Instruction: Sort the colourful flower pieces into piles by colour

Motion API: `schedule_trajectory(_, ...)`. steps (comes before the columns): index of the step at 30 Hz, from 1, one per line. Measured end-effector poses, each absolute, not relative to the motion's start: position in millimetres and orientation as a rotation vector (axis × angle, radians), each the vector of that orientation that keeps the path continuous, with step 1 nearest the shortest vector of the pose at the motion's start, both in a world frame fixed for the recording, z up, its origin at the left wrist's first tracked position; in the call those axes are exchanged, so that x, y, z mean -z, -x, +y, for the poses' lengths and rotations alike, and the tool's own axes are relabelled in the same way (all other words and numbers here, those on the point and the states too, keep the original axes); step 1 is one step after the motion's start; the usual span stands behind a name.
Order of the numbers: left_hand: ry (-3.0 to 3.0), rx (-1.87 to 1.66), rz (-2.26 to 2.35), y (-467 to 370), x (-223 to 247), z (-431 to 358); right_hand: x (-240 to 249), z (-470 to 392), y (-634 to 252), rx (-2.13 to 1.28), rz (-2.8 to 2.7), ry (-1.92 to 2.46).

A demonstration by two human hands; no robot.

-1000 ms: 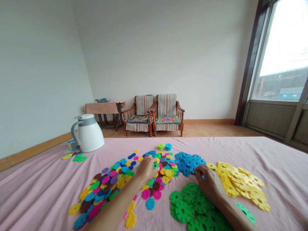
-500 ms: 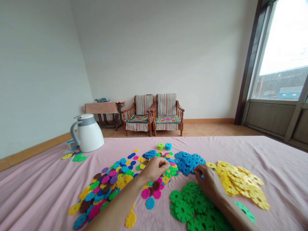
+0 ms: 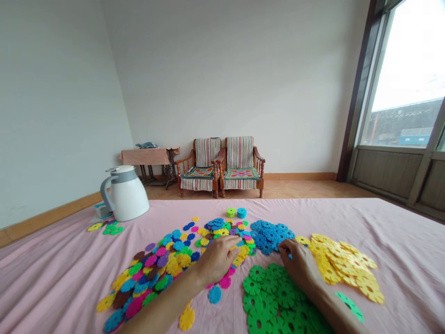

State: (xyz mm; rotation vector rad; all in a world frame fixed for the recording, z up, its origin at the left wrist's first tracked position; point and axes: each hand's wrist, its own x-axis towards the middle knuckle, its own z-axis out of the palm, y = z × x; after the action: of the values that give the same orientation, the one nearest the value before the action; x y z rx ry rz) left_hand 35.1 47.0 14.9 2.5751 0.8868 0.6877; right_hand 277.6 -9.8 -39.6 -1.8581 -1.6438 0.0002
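My left hand (image 3: pixel 219 258) reaches over a mixed heap of notched plastic discs (image 3: pixel 174 264), its fingers stretched out and nothing visible in them. Part of the heap is hidden beneath it. My right hand (image 3: pixel 299 260) is at the right edge of a pile of blue discs (image 3: pixel 269 235), fingers curled together. A bit of blue shows under its fingertips; whether that is held or lies on the cloth I cannot tell. Below the right hand spreads a pile of green discs (image 3: pixel 269 297), partly covered by my forearm. To its right lies a pile of yellow discs (image 3: pixel 342 262).
A white jug (image 3: pixel 128 195) with a grey handle stands at the left on the pink cloth (image 3: pixel 392 232). Behind the piles sit a lime-green stack (image 3: pixel 231 212) and a blue stack (image 3: pixel 242 213). Two wooden armchairs (image 3: pixel 239 157) are beyond the table.
My left hand has gone from bunched fingers to stretched ones and come slightly nearer and lower over the mixed heap. My right hand stays by the blue pile. The view has shifted slightly.
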Motion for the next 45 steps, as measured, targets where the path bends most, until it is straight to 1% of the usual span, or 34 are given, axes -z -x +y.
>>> schedule_trajectory(4, -2.783, -0.317, 0.881, -11.0, -12.6, 21.2, 40.4, -9.9, -277.1, -0.004, -1.641, 1.866)
schedule_trajectory(6, -2.827, -0.258, 0.913, 0.9, -12.4, 13.3, 40.4, -10.2, -277.0, -0.005, -1.641, 1.867)
schedule_trajectory(8, -2.859, -0.322, 0.991, 13.1, -12.2, 12.4, 40.3, -10.6, -276.9, -0.005, -1.64, 1.868)
schedule_trajectory(12, -2.863, -0.599, 1.288, 39.7, -8.6, 29.0, 41.1, -10.5, -277.3, 0.0, -1.645, 1.864)
schedule_trajectory(15, -2.813, -0.736, 1.488, 55.6, -4.1, 43.9, 42.5, -10.1, -278.4, 0.0, -1.653, 1.858)
schedule_trajectory(18, -2.777, -0.816, 1.493, 57.9, -1.7, 46.9, 43.8, -9.9, -279.8, -0.004, -1.657, 1.85)
schedule_trajectory(22, -2.785, -0.759, 1.238, 40.3, -2.4, 32.2, 44.3, -9.7, -280.9, -0.013, -1.661, 1.846)
schedule_trajectory(25, -2.804, -0.671, 1.168, 28.9, -3.7, 22.2, 43.4, -10.0, -280.6, -0.014, -1.659, 1.849)
schedule_trajectory(28, -2.796, -0.651, 1.251, 33.6, -3.3, 24.9, 42.2, -10.7, -279.8, -0.011, -1.655, 1.853)
schedule_trajectory(35, -2.706, -0.717, 1.616, 73.0, 3.8, 55.2, 41.9, -11.6, -279.3, -0.014, -1.646, 1.855)
schedule_trajectory(37, -2.697, -0.734, 1.601, 73.8, 3.9, 55.6, 42.1, -11.7, -279.2, -0.01, -1.639, 1.849)
schedule_trajectory(42, -2.728, -0.71, 1.394, 59.6, 0.0, 44.8, 41.8, -11.9, -279.2, -0.006, -1.646, 1.836)
schedule_trajectory(45, -2.747, -0.684, 1.489, 59.6, 0.7, 46.8, 41.2, -11.9, -279.2, -0.011, -1.642, 1.844)
